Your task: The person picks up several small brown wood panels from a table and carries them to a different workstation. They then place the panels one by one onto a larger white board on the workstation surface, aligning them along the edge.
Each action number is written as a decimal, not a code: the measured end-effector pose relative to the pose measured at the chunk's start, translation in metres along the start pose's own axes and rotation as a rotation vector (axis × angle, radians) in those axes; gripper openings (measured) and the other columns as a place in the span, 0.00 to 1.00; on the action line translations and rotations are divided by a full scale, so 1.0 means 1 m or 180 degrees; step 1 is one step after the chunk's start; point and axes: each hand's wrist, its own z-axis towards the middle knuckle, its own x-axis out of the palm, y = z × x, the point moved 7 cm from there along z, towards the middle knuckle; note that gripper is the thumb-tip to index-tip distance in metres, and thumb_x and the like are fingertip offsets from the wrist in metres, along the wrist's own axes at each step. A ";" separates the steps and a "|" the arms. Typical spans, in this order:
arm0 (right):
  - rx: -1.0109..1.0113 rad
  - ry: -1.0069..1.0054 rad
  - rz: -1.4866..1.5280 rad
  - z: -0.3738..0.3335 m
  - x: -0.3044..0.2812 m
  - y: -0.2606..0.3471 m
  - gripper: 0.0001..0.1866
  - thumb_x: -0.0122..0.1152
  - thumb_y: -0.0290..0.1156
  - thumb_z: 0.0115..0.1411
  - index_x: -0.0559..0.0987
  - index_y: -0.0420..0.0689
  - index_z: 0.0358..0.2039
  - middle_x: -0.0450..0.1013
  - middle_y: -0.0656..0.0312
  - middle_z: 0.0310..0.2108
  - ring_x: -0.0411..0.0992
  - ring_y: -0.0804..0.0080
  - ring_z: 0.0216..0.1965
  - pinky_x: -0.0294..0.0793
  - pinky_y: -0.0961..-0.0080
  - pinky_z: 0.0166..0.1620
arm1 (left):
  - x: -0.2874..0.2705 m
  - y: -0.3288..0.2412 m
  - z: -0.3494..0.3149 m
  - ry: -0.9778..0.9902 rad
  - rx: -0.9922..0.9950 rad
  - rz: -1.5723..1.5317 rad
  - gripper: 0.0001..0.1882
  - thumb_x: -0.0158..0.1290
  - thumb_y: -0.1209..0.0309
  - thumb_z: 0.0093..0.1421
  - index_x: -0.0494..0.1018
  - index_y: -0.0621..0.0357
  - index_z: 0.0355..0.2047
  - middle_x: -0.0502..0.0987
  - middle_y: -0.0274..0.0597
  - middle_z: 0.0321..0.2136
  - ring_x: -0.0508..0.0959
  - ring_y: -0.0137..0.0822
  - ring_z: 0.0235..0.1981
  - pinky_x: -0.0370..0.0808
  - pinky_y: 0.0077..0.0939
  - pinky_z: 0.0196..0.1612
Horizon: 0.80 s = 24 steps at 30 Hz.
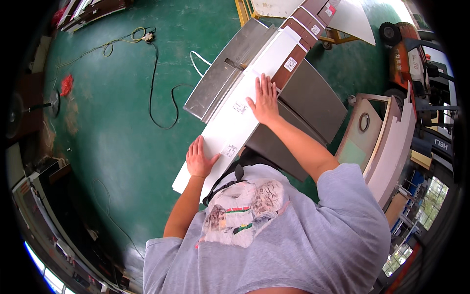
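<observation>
A long white board [230,125] with small printed labels runs slantwise in front of me, its near end at lower left. My left hand [199,159] lies on this near part with its fingers stretched out. Farther along, my right hand [265,102] rests on the board near its right edge, fingers spread. The board lies over a grey metal machine table [223,73], which shows on its left. Brown boards [284,73] with labels show along its far right edge and beyond, where white straps cross them.
Dark grey flat panels [313,93] extend to the right of the board. A black cable [152,93] trails across the green floor [107,127]. At right stand an orange forklift [402,54] and a pale wooden frame [387,132]. A yellow cart [245,12] stands at the far end.
</observation>
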 end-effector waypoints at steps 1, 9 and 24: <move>-0.0023 0.0089 -0.0041 -0.004 0.012 0.013 0.44 0.54 0.52 0.65 0.51 0.38 0.71 0.43 0.45 0.74 0.39 0.46 0.75 0.36 0.45 0.73 | 0.000 0.000 0.000 -0.0032 0.0025 0.0007 0.52 0.69 0.47 0.45 0.60 0.56 0.66 0.69 0.41 0.62 0.68 0.45 0.62 0.67 0.43 0.62; 0.0089 0.0175 -0.0024 -0.005 0.004 0.029 0.47 0.60 0.52 0.60 0.53 0.40 0.71 0.44 0.52 0.75 0.39 0.51 0.75 0.33 0.45 0.73 | -0.004 0.010 -0.008 0.0104 -0.0049 -0.0050 0.52 0.68 0.45 0.46 0.60 0.56 0.66 0.67 0.44 0.63 0.67 0.48 0.63 0.65 0.44 0.64; 0.0124 0.0032 -0.0084 -0.011 0.007 0.018 0.45 0.53 0.55 0.64 0.52 0.41 0.72 0.43 0.53 0.75 0.37 0.53 0.76 0.32 0.47 0.74 | 0.066 0.155 -0.232 -0.0028 -0.2640 -0.3553 0.40 0.46 0.44 0.69 0.56 0.67 0.66 0.71 0.58 0.57 0.76 0.49 0.54 0.74 0.44 0.55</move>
